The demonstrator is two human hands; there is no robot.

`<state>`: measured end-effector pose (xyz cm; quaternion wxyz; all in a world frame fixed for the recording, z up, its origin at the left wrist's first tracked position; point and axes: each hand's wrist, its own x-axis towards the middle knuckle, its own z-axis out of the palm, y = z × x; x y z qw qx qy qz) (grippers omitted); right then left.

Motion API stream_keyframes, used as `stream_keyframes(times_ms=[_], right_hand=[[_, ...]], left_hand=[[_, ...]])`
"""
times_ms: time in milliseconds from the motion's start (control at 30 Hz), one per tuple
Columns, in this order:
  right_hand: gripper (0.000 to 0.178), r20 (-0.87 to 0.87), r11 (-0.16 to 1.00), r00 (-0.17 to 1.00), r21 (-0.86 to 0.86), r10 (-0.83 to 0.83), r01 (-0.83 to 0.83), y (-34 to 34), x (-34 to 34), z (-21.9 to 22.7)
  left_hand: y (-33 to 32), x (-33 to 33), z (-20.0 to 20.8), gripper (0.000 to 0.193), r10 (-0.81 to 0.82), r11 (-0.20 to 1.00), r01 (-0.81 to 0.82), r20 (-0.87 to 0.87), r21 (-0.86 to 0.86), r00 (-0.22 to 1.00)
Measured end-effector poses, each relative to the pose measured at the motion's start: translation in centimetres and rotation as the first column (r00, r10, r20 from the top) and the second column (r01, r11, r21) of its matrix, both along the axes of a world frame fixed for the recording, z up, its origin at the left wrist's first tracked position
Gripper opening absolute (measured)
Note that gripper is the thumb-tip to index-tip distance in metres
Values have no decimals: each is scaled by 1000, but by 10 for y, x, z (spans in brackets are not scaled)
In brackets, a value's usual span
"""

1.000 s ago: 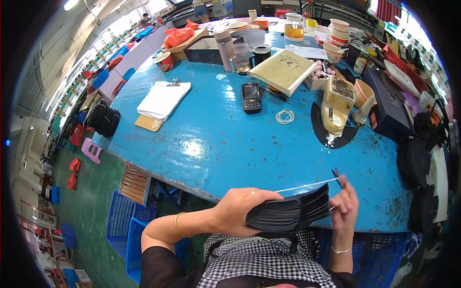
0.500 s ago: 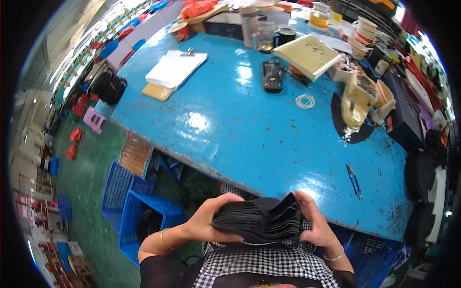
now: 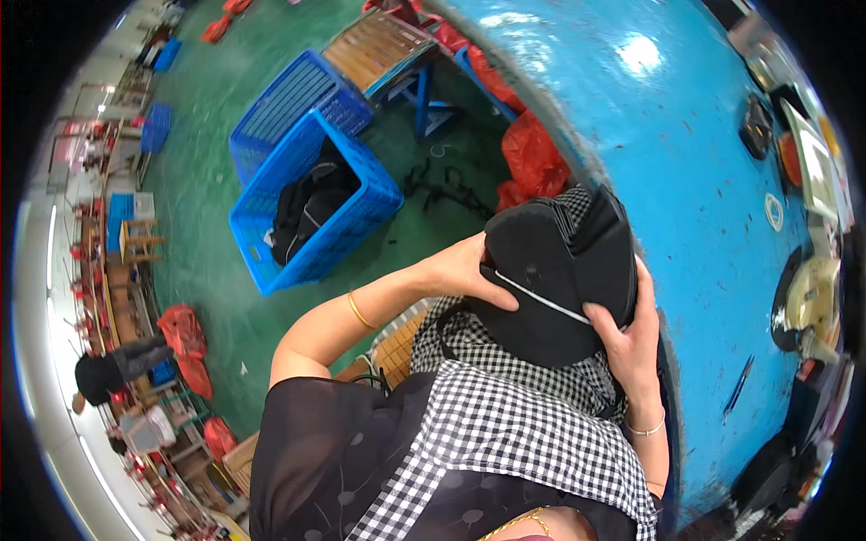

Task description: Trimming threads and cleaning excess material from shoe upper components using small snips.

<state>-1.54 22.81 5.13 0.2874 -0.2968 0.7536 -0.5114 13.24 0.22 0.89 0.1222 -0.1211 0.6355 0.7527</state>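
A thick bundle of black fabric pieces (image 3: 552, 261) is held in front of my lap, its broad flat face turned up. Across that face runs a thin white band (image 3: 546, 298). My left hand (image 3: 462, 278) is closed on the bundle's left side, thumb on the flat face and the other fingers hidden behind. On the right edge, my right hand (image 3: 635, 343) grips it with the thumb beside the band's end. The layered edges at the far side are fanned into folds.
Left of me on the green floor stands a blue plastic crate (image 3: 257, 257) holding black pieces, another blue crate (image 3: 262, 131) behind it. Red plastic bags (image 3: 532, 162) sit by the edge of the blue table (image 3: 695, 261). Thread snips (image 3: 738, 389) lie on the table.
My view has swung left toward the crates. The bundle has been tilted from showing its layered edges to showing its flat face and white band. Both hands still hold it.
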Motion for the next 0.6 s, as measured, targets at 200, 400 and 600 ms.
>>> stream_keyframes(times_ms=[200, 400, 600], right_hand=[[60, -405, 990, 910, -70, 86, -125, -27, -19, 2], [35, -203, 993, 974, -82, -98, 83, -4, -60, 1], [29, -113, 993, 987, -40, -115, 111, 19, -67, -23]], left_hand=[[10, 55, -63, 71, 466, 641, -611, 397, 465, 791], [-74, 98, -95, 49, 875, 75, -940, 430, 332, 221], [-232, 166, -109, 71, 961, -166, -903, 269, 395, -58]])
